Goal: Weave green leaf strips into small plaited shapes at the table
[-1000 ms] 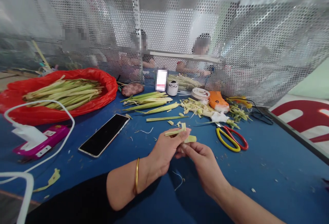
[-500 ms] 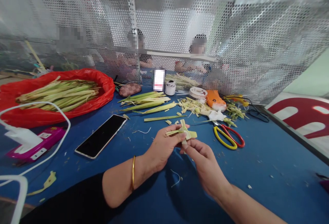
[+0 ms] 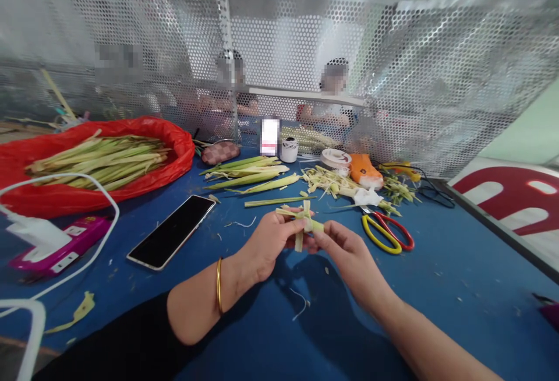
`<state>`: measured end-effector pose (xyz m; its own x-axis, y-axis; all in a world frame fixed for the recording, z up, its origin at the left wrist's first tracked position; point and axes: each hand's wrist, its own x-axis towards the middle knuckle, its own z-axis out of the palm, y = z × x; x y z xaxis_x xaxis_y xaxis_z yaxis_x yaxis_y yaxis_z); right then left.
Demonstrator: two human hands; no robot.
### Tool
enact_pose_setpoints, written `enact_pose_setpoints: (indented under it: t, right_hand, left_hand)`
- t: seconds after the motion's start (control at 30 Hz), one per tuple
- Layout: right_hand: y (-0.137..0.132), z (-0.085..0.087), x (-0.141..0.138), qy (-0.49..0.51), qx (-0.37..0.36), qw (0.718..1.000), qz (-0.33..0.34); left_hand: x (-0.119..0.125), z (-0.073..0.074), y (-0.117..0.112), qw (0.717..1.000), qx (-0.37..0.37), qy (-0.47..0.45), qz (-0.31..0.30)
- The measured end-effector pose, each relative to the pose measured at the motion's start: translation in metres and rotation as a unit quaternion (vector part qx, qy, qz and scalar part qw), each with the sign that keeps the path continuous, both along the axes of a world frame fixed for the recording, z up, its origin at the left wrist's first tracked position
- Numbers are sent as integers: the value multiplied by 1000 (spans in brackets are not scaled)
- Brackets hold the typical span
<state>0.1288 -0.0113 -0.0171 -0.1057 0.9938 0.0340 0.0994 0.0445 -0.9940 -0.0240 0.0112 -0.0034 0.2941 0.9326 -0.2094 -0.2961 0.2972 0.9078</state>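
Between my two hands, above the blue table [image 3: 257,334], is a small cross-shaped piece of folded pale green leaf strips [image 3: 307,222]. My left hand [image 3: 273,238] pinches its middle between thumb and fingers, and a strip end sticks out past the thumb. At the right arm of the cross, my right hand [image 3: 345,250] has thumb and forefinger closed on a strip. One strip points up and another hangs down below the left thumb. The lower fingers of both hands are partly hidden behind the piece.
Scissors [image 3: 384,232] with red and yellow handles lie right of my hands, near leaf scraps [image 3: 332,182]. Behind are long leaves [image 3: 251,174] and a tape roll [image 3: 335,158]. A phone [image 3: 172,231], a power strip [image 3: 65,250] and a red bag [image 3: 174,136] of leaves are left. Two people sit behind a perforated screen.
Both hands have shifted slightly left with the folded leaf piece. My right fingers have moved from its lower strip to its right-hand strip, and the lower strip now hangs free.
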Motion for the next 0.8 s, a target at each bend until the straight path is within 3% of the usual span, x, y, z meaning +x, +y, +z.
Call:
enact_pose_setpoints:
  t: [0.13,0.4,0.63,0.8]
  right_hand:
    - [1,4,0,-1,-4,1000,5]
    - [2,-1,0,-6,21,998,-50]
    - [4,-2,4,-33,13,999,27]
    - [12,-1,17,-85,16,996,24]
  left_hand:
    - [2,4,-3,1000,1,22,-20]
    - [3,-1,-4,997,15,75,-29]
    - [4,-7,-3,992,52,114,-16]
    - [2,-8,-1,996,22,76,-43]
